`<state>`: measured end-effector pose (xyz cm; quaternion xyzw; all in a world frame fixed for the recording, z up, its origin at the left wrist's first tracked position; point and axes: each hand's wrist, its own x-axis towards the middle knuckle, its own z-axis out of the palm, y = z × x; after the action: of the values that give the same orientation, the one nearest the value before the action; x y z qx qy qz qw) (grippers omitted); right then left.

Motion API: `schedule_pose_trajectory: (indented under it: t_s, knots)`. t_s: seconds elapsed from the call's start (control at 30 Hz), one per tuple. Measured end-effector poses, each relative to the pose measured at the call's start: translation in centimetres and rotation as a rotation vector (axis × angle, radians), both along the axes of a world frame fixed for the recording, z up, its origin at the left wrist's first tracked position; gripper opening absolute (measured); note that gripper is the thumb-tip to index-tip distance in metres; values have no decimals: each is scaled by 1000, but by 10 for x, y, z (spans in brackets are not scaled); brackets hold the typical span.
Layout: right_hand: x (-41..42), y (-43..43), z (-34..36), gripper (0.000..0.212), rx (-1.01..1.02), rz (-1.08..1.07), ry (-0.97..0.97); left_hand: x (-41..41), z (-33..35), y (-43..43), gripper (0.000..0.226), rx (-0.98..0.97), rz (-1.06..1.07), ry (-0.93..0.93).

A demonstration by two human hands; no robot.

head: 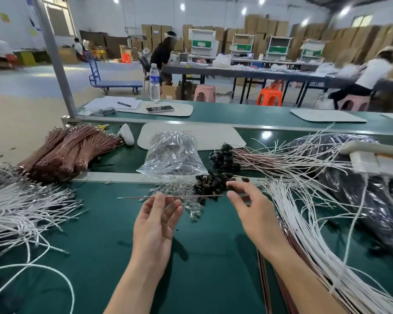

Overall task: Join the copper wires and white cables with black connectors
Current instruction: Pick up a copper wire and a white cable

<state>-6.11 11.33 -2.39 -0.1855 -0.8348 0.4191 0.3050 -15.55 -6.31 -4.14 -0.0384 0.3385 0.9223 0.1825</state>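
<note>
My left hand [156, 219] pinches a thin copper wire [134, 197] that lies level above the green table, its ends pointing left and right. My right hand [251, 208] pinches a black connector [231, 188] between thumb and forefinger, just right of the wire's right end. Behind my fingers lies a loose heap of black connectors [210, 183], with small clear parts [179, 196] to its left. White cables [309, 223] fan out on my right. A bundle of copper wires [70, 150] rests at the back left.
A clear plastic bag [171, 152] sits behind the heaps. Joined wires with black connectors [227, 156] lie at the back right. More white cables [21, 207] spread on the left. A dark bag [361, 189] and a white tool [372, 164] are far right. Other people work at tables beyond.
</note>
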Motion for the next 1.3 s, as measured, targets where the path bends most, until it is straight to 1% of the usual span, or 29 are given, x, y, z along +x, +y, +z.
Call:
schedule_pose_trajectory:
  t_s: [0.13, 0.23, 0.47, 0.63, 0.8, 0.9, 1.1, 1.2, 1.3]
  knots:
    - [30, 1, -13, 28, -260, 86, 57, 8, 0, 6, 18, -61, -57, 70]
    - [34, 3, -17, 32, -426, 123, 95, 11, 0, 7, 15, -100, -75, 117]
    - [32, 5, -19, 37, -533, 128, 129, 11, 0, 7, 13, -135, -60, 158]
    - [35, 4, -17, 30, -510, 165, 106, 10, -1, 6, 6, -151, -42, 170]
    - [34, 1, -15, 37, -503, 161, 124, 12, -2, 7, 9, -156, -51, 168]
    - [32, -1, -16, 42, -459, 163, 102, 13, -1, 8, 9, -152, -55, 163]
    - [33, -8, -15, 41, -393, 201, 87, 10, 3, 5, 13, -163, -33, 134]
    - [34, -9, -13, 38, -378, 193, 80, 11, 3, 6, 18, -190, -50, 113]
    - [35, -8, -13, 29, -395, 177, 66, 11, 5, 6, 22, -217, -59, 115]
